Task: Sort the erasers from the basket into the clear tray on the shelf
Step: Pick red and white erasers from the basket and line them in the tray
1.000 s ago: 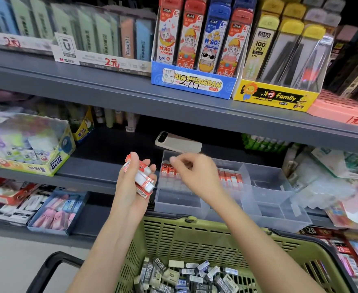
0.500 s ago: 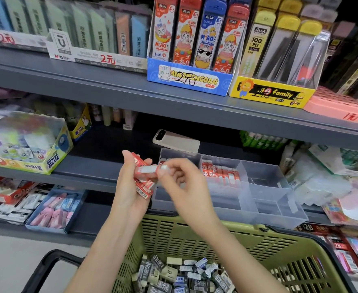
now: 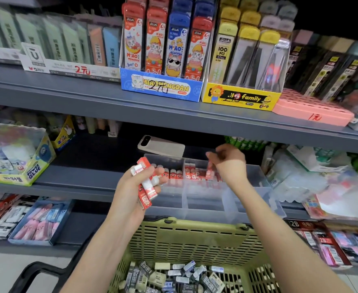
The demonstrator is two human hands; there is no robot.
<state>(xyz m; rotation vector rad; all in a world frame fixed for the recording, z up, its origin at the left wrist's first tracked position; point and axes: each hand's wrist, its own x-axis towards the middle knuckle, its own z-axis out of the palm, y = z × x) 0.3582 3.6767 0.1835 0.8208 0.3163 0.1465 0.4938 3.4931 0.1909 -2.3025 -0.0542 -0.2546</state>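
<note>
The left hand (image 3: 134, 188) was closed round a bunch of red-and-white erasers (image 3: 147, 188), held at the left edge of the clear tray (image 3: 195, 210). The right hand (image 3: 229, 163) hung over the tray's middle compartment. Its fingers were curled and seemed to pinch a single red eraser (image 3: 209, 171), though blur softened the grip. Inside the tray, a row of red-sleeved erasers (image 3: 173, 174) stood upright along the back of the left and middle compartments.

Just below the tray's front wall sat the green basket (image 3: 195, 235), holding loose grey and black erasers (image 3: 173, 275), several printed "2B". A phone (image 3: 161, 145) lay face down behind the tray.

On the shelf above the tray, a blue display box (image 3: 161, 87) read "MIAOMENGDAN" with "2元" handwritten across it. Right of it, a yellow box (image 3: 240, 98) read "family", with packs (image 3: 223, 51) marked "100 PCS". Further right, a pink box (image 3: 313, 111) bore "1元". Above and left of the tray, a white box (image 3: 74, 69) showed "M&G" and a red "2元". Level with the tray and far to its left stood a box (image 3: 34, 170) labelled "POWER GLUE".
</note>
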